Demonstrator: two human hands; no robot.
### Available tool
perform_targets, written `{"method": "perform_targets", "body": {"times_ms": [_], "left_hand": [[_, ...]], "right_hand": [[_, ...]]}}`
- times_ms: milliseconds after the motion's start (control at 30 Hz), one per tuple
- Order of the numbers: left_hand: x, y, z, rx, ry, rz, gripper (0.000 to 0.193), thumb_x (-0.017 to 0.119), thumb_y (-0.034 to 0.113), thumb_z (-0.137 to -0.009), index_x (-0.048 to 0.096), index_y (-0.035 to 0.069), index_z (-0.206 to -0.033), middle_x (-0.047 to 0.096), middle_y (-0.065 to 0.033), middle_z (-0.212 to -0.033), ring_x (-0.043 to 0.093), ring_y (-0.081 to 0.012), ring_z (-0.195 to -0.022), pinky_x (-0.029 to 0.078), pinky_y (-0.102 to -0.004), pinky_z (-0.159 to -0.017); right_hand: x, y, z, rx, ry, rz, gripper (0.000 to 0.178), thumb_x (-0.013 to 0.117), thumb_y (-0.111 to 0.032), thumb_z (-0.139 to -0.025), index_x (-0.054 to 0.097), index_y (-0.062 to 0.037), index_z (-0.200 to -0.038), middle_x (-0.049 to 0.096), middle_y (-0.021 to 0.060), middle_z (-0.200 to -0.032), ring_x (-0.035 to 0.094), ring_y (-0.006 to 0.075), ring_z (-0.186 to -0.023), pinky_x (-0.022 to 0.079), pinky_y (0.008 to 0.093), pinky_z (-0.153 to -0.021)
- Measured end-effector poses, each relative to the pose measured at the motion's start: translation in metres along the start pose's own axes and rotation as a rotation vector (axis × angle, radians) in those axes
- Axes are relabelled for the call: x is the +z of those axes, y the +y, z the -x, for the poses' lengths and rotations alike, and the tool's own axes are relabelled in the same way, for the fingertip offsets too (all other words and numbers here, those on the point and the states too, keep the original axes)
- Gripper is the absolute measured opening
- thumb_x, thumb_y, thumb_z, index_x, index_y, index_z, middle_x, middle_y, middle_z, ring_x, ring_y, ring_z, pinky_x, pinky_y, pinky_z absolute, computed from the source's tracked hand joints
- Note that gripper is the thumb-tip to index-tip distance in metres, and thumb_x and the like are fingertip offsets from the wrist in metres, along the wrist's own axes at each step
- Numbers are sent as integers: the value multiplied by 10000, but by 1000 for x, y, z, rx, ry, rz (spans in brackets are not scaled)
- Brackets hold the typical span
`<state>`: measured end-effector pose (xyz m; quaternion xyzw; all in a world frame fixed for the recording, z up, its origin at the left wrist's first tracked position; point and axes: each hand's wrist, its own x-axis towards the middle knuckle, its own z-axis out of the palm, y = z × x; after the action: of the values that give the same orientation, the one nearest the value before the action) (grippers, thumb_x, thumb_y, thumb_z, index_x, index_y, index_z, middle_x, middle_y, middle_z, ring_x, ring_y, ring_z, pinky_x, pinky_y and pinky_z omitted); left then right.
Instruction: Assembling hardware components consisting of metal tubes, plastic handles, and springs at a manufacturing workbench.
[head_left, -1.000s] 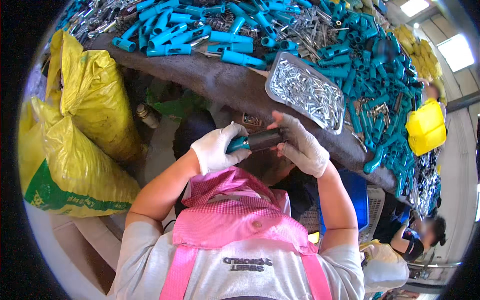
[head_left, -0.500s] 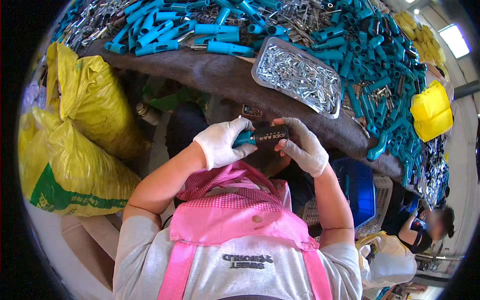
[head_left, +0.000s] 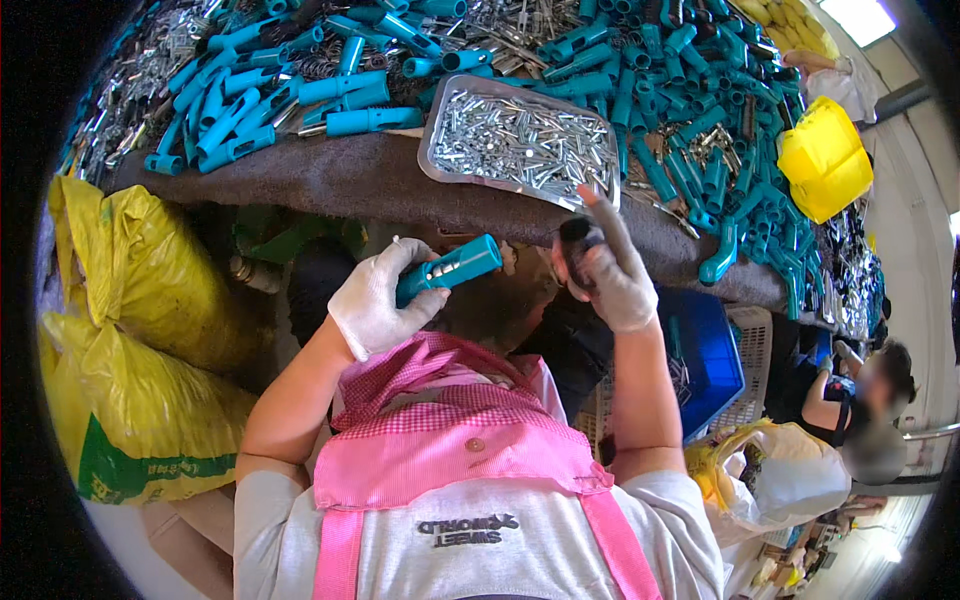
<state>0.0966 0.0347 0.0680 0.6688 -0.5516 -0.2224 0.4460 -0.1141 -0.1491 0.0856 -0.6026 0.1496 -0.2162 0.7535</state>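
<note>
Head view, with the middle of the picture as the dial's centre: the left hand (head_left: 388, 300), in a white glove, sits close in at 9 o'clock, its grip clamped on the near end of a slotted teal tube (head_left: 468, 262). The tube slants so that its far end points towards 2 o'clock, and small silvery parts show in its side. At 3 o'clock the gloved right hand (head_left: 618, 280) has thumb and fingers closed around a dark cylindrical piece (head_left: 578, 240) – its outline is blurred – while the index finger sticks up towards 12. Tube and dark piece are apart, a gap between them.

The counter (head_left: 330, 180) curves across from 10 to 2 o'clock. A shallow tray (head_left: 490, 184) of loose metal pins (head_left: 525, 140) stands just past 12, between heaps of teal tubes (head_left: 690, 110) at 11 and 1. A yellow container (head_left: 825, 160) is at 2, a blue bin (head_left: 715, 360) between 3 and 4, and yellow sacks (head_left: 150, 340) slump at 9 – well beyond the left hand.
</note>
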Motion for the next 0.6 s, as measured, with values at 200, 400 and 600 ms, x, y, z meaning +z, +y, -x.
{"method": "perform_targets", "body": {"times_ms": [200,400,600], "left_hand": [[10,12,-15,-10,-276,-173,338,701,218,-739,541,67,-997,620,-162,-812,625,-333,-757,501,-386,-677],[21,10,-17,146,-259,-208,452,687,258,-741,500,49,-1095,622,-186,-904,619,-347,-824,500,-405,-725],[24,-1,-19,263,-234,-488,680,643,317,-771,345,65,-1328,598,-174,-986,616,-345,-800,508,-414,-686]], "right_hand": [[6,-1,7,-8,-92,620,475,779,-285,-706,548,-29,-1034,583,97,-1052,548,226,-1011,432,352,-877],[37,4,14,193,-160,555,453,599,-148,-862,377,-30,-1239,587,142,-935,612,186,-704,491,312,-633],[42,13,-12,358,-106,650,486,441,-412,-939,375,-32,-1235,565,59,-622,516,126,-459,426,272,-457]]}}
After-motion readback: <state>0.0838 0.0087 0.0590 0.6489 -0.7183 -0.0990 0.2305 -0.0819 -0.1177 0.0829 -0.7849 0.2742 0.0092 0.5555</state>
